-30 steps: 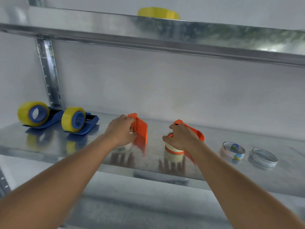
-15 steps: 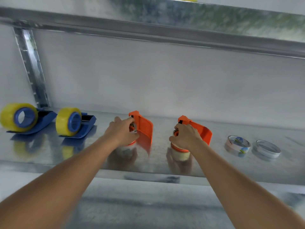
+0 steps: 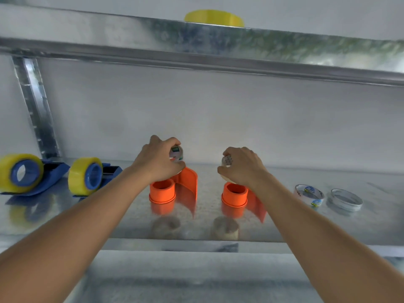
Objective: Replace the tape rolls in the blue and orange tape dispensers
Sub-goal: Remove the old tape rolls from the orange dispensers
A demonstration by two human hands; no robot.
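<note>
At the far left of the shelf [image 3: 328, 228] two blue dispensers [image 3: 50, 174] [image 3: 107, 173] lie side by side, each carrying a full yellow roll [image 3: 15, 171] [image 3: 83, 174]; those look loaded already, or not yet touched, I cannot say which.

Next comes the left hand [image 3: 157, 159]. Its fingers [image 3: 172, 142] are curled round a small, nearly spent roll [image 3: 176, 153], which it holds clear above the left orange dispenser [image 3: 172, 189]. Half a second ago that hand was down on the dispenser with the roll seated on it; now the orange hub stands bare and the roll is up in the air.

The right hand [image 3: 242, 166] has done the same thing in step. It grips another pale roll [image 3: 227, 160], lifted just off the right orange dispenser [image 3: 237, 194], whose hub also shows empty. Both dispensers stand upright on the shelf, their curved guards behind the hubs.

Further right, well apart from the hands, lie two thin rings [image 3: 309, 194] [image 3: 345, 199], one with blue print, one clear; whether they are spent cores or thin rolls I cannot tell. A yellow roll [image 3: 214, 18] sits on the upper shelf [image 3: 87, 29].

So the old rolls have just come off both orange dispensers at once. By my reckoning the removal half is done for the orange pair; fresh rolls must yet go on.
</note>
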